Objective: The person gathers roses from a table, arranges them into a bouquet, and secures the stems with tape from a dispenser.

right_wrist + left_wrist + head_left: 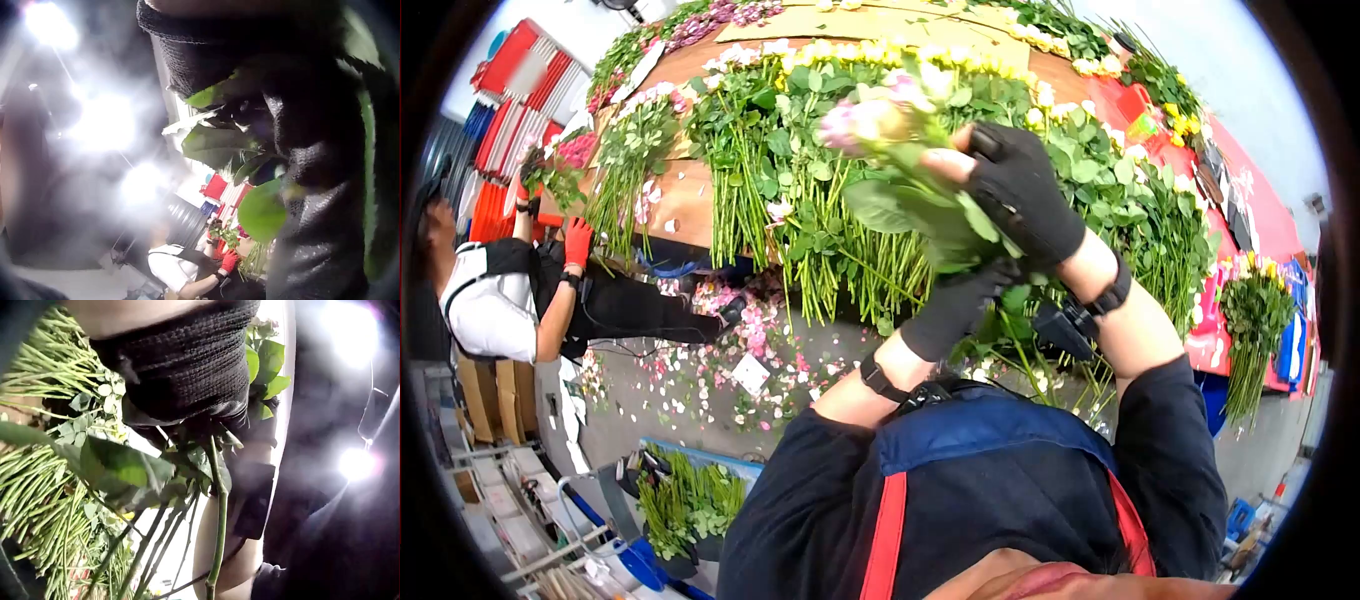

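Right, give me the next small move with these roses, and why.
I'd probably nudge the rose heads level with the right hand: though blurred, they seem uneven, it is close beside them, and the left hand grips the stems lower down.

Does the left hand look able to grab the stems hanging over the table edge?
Probably not: the hanging stems look near and unblocked, but the left hand seems closed around the held bunch.
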`<state>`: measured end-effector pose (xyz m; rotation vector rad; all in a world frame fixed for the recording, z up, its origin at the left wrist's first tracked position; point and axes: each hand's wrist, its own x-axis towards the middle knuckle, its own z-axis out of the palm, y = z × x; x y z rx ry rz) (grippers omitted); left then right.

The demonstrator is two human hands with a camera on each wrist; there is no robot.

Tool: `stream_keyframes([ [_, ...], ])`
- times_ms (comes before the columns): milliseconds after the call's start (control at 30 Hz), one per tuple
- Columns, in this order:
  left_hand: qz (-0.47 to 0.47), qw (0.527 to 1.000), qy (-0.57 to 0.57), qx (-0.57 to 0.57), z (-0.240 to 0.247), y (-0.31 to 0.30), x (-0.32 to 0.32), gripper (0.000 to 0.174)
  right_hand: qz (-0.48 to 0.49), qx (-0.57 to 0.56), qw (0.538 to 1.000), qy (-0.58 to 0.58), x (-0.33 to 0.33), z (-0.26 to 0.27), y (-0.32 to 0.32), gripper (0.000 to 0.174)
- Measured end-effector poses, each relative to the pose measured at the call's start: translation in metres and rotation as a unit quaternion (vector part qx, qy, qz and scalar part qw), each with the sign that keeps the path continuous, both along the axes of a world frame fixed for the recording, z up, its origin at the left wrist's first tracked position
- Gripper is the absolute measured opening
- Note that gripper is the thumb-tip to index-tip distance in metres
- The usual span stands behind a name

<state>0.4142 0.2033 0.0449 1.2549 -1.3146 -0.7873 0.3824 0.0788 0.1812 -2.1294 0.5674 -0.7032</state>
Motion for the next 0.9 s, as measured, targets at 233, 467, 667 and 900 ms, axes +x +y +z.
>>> stream_keyframes([
  [233, 0.044, 0.819, 0.567, 0.074, -0.013, 0.038, 0.058, 0.04, 0.051, -0.053, 0.997, 0.019, -0.059, -0.03, 0.013, 0.028],
  [467, 0.056, 0.795, 0.598, 0.084, -0.018, 0.05, 0.075, 0.039, 0.19, 0.204, 0.951, 0.131, -0.119, -0.117, 0.062, 0.036],
  [667, -0.03, 0.8, 0.597, 0.055, -0.009, 0.027, 0.052, 0.032, -0.348, 0.054, 0.919, 0.178, -0.214, -0.202, -0.093, 0.025],
  [900, 0.005, 0.814, 0.563, 0.144, -0.007, -0.014, 0.033, 0.03, -0.442, 0.056, 0.86, 0.249, -0.255, -0.295, -0.162, 0.055],
])
